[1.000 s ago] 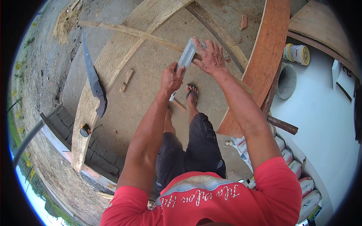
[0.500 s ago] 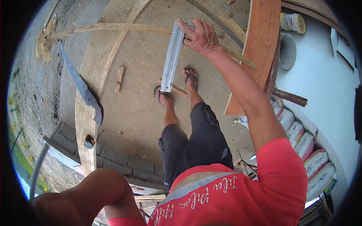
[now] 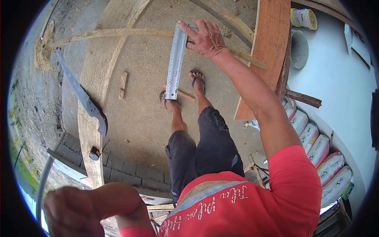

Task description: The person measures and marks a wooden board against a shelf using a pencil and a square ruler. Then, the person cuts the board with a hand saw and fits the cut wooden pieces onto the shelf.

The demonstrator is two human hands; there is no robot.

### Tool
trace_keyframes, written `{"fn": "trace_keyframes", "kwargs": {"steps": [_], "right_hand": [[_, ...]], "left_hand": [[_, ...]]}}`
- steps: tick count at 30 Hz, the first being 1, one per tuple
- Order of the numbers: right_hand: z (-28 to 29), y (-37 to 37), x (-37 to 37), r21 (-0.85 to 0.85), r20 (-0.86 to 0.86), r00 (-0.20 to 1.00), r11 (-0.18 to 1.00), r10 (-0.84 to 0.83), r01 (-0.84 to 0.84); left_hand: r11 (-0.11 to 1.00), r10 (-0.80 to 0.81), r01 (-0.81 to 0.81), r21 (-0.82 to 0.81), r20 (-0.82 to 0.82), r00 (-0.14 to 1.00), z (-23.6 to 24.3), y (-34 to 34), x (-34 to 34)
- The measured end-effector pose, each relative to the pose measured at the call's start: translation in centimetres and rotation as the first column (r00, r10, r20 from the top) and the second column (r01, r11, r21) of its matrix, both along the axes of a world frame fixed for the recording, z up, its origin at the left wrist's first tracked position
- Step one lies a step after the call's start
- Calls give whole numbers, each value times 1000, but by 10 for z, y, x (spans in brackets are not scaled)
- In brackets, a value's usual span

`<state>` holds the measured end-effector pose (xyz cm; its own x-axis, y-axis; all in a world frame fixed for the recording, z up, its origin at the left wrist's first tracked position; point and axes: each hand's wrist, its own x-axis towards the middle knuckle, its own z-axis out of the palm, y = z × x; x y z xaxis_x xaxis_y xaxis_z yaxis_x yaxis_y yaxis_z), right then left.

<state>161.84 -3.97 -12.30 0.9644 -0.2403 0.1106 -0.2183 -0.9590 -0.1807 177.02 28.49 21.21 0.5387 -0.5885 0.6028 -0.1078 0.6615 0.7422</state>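
Observation:
My right hand is closed around the stock of a silver try square, pressing it against a narrow wooden strip. The square's ruled blade reaches toward my feet. My left hand is raised at the lower left, close to the camera and shadowed; its fingers are curled, and whatever may be in them is hidden. A handsaw with a curved blade and dark handle lies on a wide plank at the left. Near it on the plank rests a black and yellow tape measure.
A reddish board stands at the right, beside a grey bucket and a white-yellow pail. Filled sacks line the right wall. Small wood offcuts lie on the dusty floor, with grey blocks below.
My left hand has risen into clearer view at the lower left, fingers curled. My right hand still holds the try square on the strip; the whole view has shifted slightly.

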Motion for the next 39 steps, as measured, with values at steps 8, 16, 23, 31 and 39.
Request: {"fn": "trace_keyframes", "kwargs": {"steps": [8,16,23,31,39], "right_hand": [[2,-5,-5,-40,24,1000,999,-4,5],[5,1,1,-19,-1,1000,1000,-9,9],[0,-4,-1,-34,-18,1000,999,-9,8],[2,-3,1,-35,-46,999,999,-19,18],[1,-3,-1,-7,-5,1000,1000,-12,12]], "left_hand": [[136,196,-155,978,127,972,-151,-88,-54],[76,-136,-399,914,406,904,-240,-151,-32],[44,-177,-410,911,411,894,-253,-180,-32],[-23,-331,-443,896,412,849,-249,-183,-24],[95,-185,-456,885,466,865,-252,-174,-26]]}}
